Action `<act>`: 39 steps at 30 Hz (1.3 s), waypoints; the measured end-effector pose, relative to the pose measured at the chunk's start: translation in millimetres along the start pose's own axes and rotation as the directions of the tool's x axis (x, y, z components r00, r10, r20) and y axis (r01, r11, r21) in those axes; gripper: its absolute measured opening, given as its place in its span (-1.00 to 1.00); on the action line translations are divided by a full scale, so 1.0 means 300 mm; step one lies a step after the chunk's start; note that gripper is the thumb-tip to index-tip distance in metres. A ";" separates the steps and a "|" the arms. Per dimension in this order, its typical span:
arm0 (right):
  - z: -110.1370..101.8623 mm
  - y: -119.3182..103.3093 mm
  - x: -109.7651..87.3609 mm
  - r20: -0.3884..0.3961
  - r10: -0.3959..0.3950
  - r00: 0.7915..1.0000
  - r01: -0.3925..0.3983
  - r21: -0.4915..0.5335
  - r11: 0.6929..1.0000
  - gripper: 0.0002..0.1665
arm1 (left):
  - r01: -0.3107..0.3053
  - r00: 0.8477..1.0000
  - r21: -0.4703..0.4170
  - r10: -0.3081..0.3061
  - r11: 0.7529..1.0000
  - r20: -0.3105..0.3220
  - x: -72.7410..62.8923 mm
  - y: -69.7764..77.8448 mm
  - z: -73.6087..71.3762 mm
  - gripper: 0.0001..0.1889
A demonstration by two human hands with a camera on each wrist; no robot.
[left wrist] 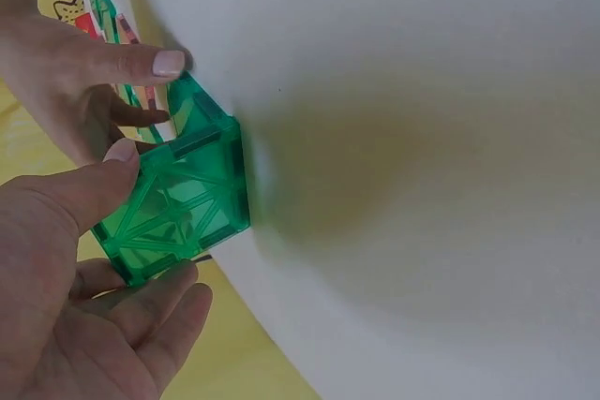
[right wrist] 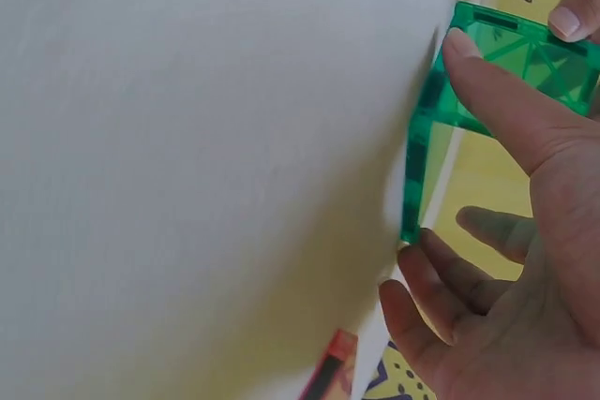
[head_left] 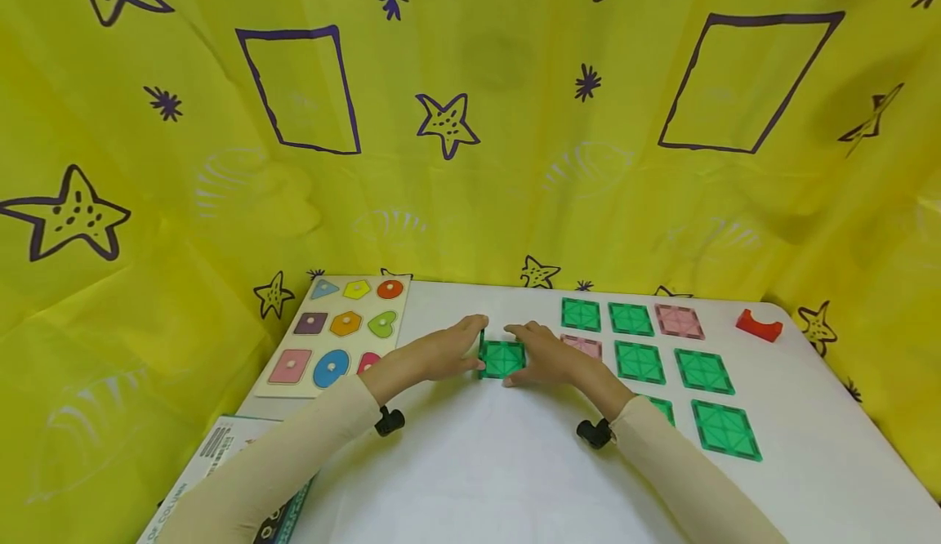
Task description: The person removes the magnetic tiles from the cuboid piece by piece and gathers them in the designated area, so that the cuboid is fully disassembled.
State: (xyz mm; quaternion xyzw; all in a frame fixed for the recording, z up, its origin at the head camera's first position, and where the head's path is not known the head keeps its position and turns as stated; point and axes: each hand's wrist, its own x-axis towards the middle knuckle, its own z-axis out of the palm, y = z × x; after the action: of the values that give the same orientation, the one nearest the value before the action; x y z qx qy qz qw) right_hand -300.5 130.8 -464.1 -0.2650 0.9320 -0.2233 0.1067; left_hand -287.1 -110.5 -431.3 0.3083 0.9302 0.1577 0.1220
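Two green translucent magnetic tiles meet at an edge between the hands. One, the flat tile point(head_left: 503, 358), lies on the table; the other, the upright tile point(left wrist: 183, 203), stands at its left side. My left hand point(head_left: 450, 350) grips the upright tile, thumb on one edge and fingers at the opposite one. From the right, my right hand point(head_left: 547, 354) holds the flat tile between thumb and fingers. In the right wrist view, the right thumb overlaps the upright tile point(right wrist: 530, 58), and the fingertips are at the far end of the flat tile point(right wrist: 413, 185).
On the right lie several separate green tiles point(head_left: 639, 362) and pink tiles point(head_left: 680, 321). Beyond them is a red curved block point(head_left: 760, 326). A shape-puzzle board point(head_left: 275, 385) lies left, with a printed box point(head_left: 238, 430) nearer. A yellow patterned curtain point(head_left: 500, 201) surrounds the white table point(head_left: 470, 462).
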 end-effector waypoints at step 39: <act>-0.001 0.002 -0.084 -0.094 0.000 0.996 0.000 0.002 1.000 -0.07 | -0.002 1.000 0.034 0.001 0.999 0.018 -0.003 0.026 0.001 -0.17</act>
State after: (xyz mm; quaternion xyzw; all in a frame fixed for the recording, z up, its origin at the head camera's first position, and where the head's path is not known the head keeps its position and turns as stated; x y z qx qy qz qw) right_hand -279.8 144.9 -462.1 -0.2542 0.9356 -0.2367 0.0628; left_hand -282.3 -105.0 -428.7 0.3125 0.9314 0.1390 0.1247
